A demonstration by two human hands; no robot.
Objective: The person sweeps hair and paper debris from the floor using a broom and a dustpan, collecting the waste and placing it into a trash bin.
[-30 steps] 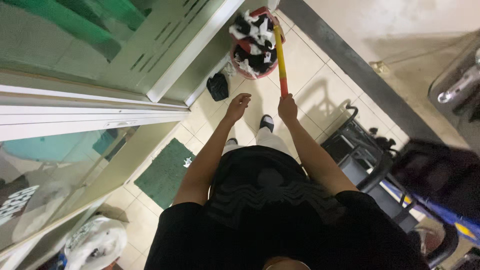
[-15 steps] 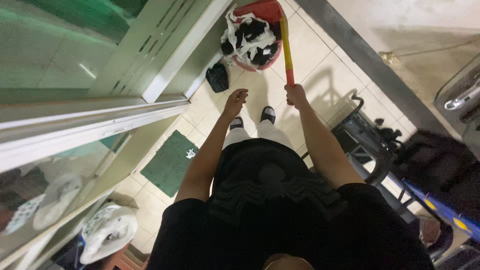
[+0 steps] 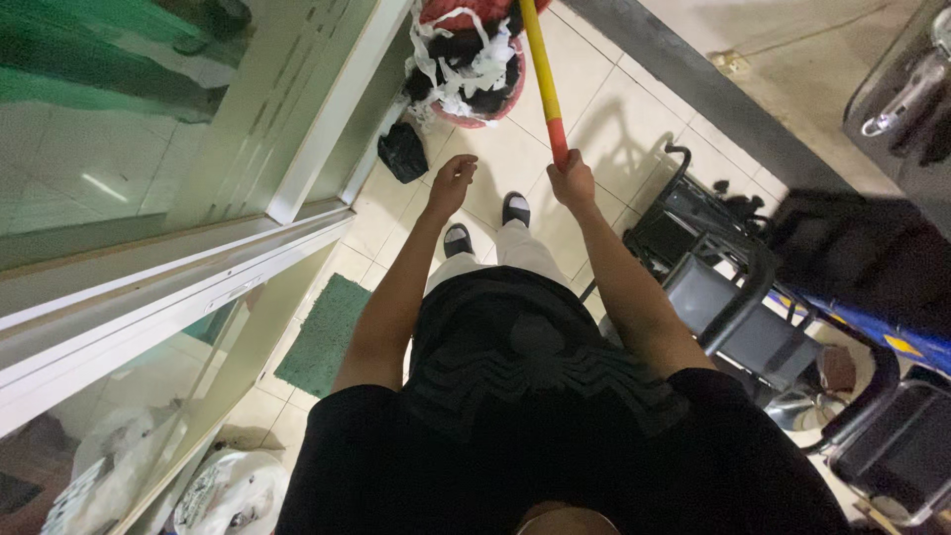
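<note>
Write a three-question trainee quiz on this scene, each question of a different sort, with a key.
1. True or false: the right hand is closed on the mop handle.
2. Which lies on the tiles left of the person's legs? A) a green mat B) a blue towel C) a wooden board
3. Fill in: the mop head rests in a ____ bucket.

Key
1. True; the left hand hangs free, holding nothing.
2. A.
3. Red.
</note>
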